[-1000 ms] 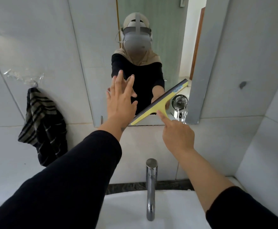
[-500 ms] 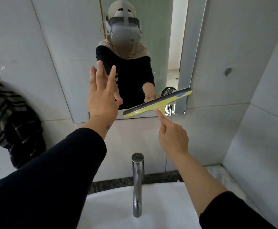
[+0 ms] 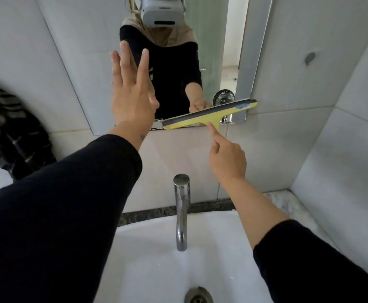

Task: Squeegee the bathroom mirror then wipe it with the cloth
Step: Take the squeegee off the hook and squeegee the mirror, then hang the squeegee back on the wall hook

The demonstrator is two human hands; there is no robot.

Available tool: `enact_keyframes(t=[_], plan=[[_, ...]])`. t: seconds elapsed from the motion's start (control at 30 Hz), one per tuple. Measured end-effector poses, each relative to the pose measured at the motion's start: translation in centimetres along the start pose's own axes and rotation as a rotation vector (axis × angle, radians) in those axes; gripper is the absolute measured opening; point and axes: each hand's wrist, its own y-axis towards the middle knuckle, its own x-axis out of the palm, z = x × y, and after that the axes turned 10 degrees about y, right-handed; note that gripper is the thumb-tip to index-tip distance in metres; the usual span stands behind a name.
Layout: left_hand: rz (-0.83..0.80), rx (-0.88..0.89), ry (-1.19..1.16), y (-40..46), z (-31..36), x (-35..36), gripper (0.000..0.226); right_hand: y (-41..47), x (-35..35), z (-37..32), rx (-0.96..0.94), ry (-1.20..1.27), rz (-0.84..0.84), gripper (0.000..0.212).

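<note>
The yellow plastic squeegee with a dark rubber blade [image 3: 209,115] lies against the lower edge of the frameless rectangular wall mirror [image 3: 213,62], blade side up, tilted so its right end sits higher than its left. Its right tip reaches past the mirror's right edge onto the white wall tile [image 3: 288,138]. The right hand [image 3: 226,159] is directly below the squeegee, closed around its short handle, with the index finger extended up along the handle stem and touching it. The left hand [image 3: 131,92] is raised flat in front of the glass, left of the squeegee and apart from it, fingers spread wide and holding nothing; whether the palm touches the mirror cannot be determined. A dark striped cloth [image 3: 10,130] hangs on the wall at far left, well apart from both hands. Below the arms stands a chrome tap [image 3: 181,206] over a white ceramic basin [image 3: 148,259].
</note>
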Motion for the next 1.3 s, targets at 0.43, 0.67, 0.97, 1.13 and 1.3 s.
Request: enact_keyframes(t=[0.43, 0.67, 0.97, 1.13, 1.3], plan=[[-0.034, 0.01, -0.011, 0.2, 0.1, -0.3, 0.097, -2.0, -1.6, 3.3, 0.185, -0.047, -0.157, 0.049], [-0.095, 0.111, -0.077, -2.2, 5.0, -1.1, 0.088, -1.5, -7.7, 2.6, 0.235, -0.205, -0.363, 0.065], [-0.467, 0.47, -0.672, -7.8, 14.3, -1.3, 0.034, 0.7, -15.3, 2.1, 0.19, -0.204, -0.483, 0.018], [-0.402, 0.551, -0.671, -8.1, 16.8, -1.8, 0.024, 1.7, -18.7, 1.8, 0.187, -0.152, -0.465, 0.038], [-0.267, 0.593, -0.627, -7.1, 18.2, -2.6, 0.017, 2.9, -21.8, 0.9, 0.175, -0.264, -0.387, 0.045]])
